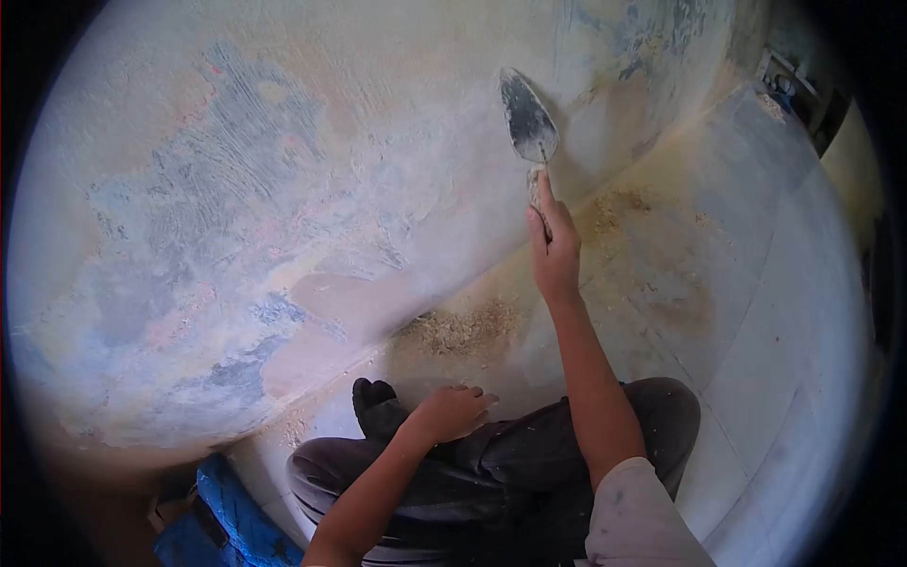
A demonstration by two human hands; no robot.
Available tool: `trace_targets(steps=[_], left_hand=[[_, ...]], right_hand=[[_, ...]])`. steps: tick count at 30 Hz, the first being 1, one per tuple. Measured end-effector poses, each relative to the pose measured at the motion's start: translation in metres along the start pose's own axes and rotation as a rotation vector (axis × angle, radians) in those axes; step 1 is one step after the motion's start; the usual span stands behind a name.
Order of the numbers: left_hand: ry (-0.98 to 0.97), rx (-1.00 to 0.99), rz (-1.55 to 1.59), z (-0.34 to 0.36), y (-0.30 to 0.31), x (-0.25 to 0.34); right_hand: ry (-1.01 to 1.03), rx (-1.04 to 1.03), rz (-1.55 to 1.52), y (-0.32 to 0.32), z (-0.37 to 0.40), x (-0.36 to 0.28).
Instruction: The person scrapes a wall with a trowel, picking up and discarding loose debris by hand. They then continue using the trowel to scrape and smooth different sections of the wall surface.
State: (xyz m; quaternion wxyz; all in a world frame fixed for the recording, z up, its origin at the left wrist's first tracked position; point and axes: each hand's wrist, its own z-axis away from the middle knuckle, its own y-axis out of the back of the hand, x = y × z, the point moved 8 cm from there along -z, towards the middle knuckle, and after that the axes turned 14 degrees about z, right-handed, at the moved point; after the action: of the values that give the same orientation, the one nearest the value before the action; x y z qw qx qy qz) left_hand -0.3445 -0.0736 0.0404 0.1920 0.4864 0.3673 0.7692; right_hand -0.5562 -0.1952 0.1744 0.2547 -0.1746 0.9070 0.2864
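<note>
My right hand (557,248) is wrapped round the pale, crusted handle of a pointed trowel (529,118). The trowel's dull metal blade points up, over the lower part of a patchy wall (283,170) with peeling paint and scraped areas. Low down by my lap, my left hand (455,412) hovers over or rests on my dark-trousered leg (529,449), fingers loosely stretched to the right and nothing in them.
Scraped-off crumbs (463,326) lie in a heap on the tiled floor (737,312) along the wall's foot, with more scattered to the right. A blue bag-like item (236,515) sits at lower left. A shelf-like object (798,90) stands at far upper right.
</note>
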Motion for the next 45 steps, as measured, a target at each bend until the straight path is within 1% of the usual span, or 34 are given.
trace_targets(steps=[1,3,5,7,10,11,13,14,16,19,22,26,28,30,31,32,34,36,38,40,42,44,45], left_hand=[[0.000,-0.001,0.001,0.000,-0.001,0.001],[0.032,-0.043,0.029,0.000,-0.001,-0.001],[0.038,-0.033,0.006,-0.001,0.004,-0.001],[0.053,-0.035,-0.002,0.001,0.002,-0.003],[0.005,0.004,0.001,0.001,0.001,-0.001],[0.012,-0.011,0.014,0.001,0.000,0.001],[0.010,-0.027,0.009,-0.001,0.003,0.002],[0.027,-0.026,0.011,-0.001,0.002,0.000],[0.053,-0.024,0.018,0.001,0.004,-0.003],[0.030,-0.006,-0.016,0.000,0.002,-0.002],[0.007,-0.010,-0.001,0.000,0.001,0.003],[0.037,-0.017,-0.013,0.000,0.004,-0.002],[0.058,-0.023,-0.023,0.001,0.002,-0.006],[-0.027,0.036,-0.017,0.000,0.002,0.000],[-0.029,0.034,-0.012,0.000,0.000,0.001],[-0.017,0.009,0.004,0.000,-0.001,0.001],[-0.010,-0.017,0.005,0.000,0.002,0.003],[0.080,-0.055,-0.014,0.000,0.004,-0.003],[0.074,-0.042,-0.024,0.000,0.005,-0.007],[0.072,-0.035,-0.021,0.001,0.002,-0.008],[0.020,-0.016,-0.010,0.000,0.002,-0.001],[0.021,-0.037,0.005,0.000,-0.001,0.001],[0.024,-0.048,0.013,-0.001,0.000,0.001]], right_hand=[[-0.002,0.002,0.005,0.004,-0.004,-0.004],[0.012,0.014,0.013,-0.008,0.017,0.018],[0.035,0.021,0.015,-0.012,0.019,0.025],[0.012,-0.005,0.038,-0.008,0.017,0.021],[-0.002,-0.023,0.100,0.009,-0.004,0.005],[-0.006,-0.025,0.104,0.007,0.001,0.013],[0.104,0.079,0.076,0.005,0.006,0.019],[0.106,0.089,0.074,0.004,0.008,0.022],[0.003,-0.010,0.066,-0.003,0.015,0.022],[0.005,-0.010,0.036,0.004,0.006,0.007],[0.016,-0.017,0.061,0.002,0.008,0.015],[0.067,0.030,0.069,-0.009,0.019,0.023],[0.047,0.024,0.057,0.001,0.010,0.008],[0.010,-0.020,0.071,0.012,-0.004,-0.008],[-0.023,-0.045,0.087,0.014,-0.009,-0.010],[-0.023,-0.042,0.091,0.012,-0.005,-0.004],[0.049,0.034,0.126,0.000,0.012,0.013],[0.020,0.029,0.119,-0.015,0.032,0.044],[-0.013,0.004,0.110,-0.018,0.034,0.050],[-0.005,0.045,0.077,-0.004,0.018,0.036],[-0.018,0.028,0.094,0.001,0.009,0.028],[-0.033,0.023,0.114,0.001,0.011,0.036],[-0.036,0.039,0.076,0.000,0.011,0.041]])
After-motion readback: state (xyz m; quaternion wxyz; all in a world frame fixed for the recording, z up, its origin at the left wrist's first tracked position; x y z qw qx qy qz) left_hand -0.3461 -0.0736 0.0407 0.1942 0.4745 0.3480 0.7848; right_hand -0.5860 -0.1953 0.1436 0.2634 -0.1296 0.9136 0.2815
